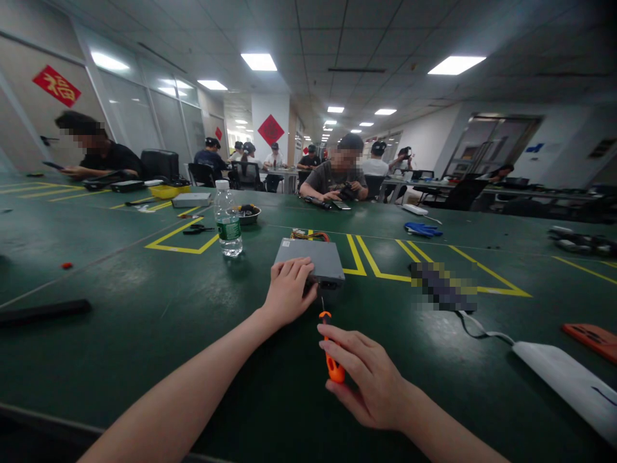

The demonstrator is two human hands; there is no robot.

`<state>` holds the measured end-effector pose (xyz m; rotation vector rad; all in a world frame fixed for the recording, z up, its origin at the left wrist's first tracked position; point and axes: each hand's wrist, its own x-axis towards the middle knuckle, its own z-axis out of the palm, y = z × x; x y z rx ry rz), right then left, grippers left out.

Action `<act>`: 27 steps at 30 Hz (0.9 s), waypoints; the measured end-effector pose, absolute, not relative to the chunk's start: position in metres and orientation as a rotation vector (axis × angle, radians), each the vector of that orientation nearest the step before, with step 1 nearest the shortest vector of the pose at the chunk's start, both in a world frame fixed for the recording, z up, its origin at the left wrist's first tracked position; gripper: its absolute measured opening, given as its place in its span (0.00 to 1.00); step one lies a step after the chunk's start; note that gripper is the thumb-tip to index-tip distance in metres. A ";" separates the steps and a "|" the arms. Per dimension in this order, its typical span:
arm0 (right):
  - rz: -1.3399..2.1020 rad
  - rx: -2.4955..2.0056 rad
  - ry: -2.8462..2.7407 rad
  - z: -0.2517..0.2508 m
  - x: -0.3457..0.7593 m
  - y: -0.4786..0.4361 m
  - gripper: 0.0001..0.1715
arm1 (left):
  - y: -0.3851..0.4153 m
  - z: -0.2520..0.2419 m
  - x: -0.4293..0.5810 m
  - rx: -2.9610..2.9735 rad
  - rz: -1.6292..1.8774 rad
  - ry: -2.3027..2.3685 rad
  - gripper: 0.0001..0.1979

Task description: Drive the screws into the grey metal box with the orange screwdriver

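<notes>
Table (144,321): spreads green from nine o'clock round to three, marked with yellow tape (173,249) in outlined bays.
Person opposite (322,180): sits just past twelve o'clock in a dark shirt, bent over dark gear at the far edge.
Metal box (308,252): lies flat and grey at twelve o'clock, showing a dark socket (329,283) on the near face and coloured wires (313,235) along the far edge.
Bottle (229,225): stands upright at eleven o'clock, clear, white-capped and green-labelled, well apart from the metal box.
Left hand (289,292): rests on the metal box at its seven o'clock corner, not closed round it, with fingers laid over the top and thumb down by the near face.
Right hand (366,370): at five o'clock from the metal box, gripping an orange-handled screwdriver (332,360) between fingertips and thumb.
Gloves (423,229): lie blue and bunched at one o'clock, well beyond both hands.
Screwdriver: points toward twelve o'clock, running its thin shaft up to the near face beside the left thumb; touching or not at the tip, cannot tell.
Red bit (66,265): lies alone at ten o'clock, too small to identify.
</notes>
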<state>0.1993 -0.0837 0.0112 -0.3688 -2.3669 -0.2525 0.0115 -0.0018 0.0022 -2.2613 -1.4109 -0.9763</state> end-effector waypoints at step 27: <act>-0.151 -0.475 -2.400 0.007 0.203 -0.084 0.21 | -0.003 0.003 0.012 -2.254 -0.982 -1.410 0.15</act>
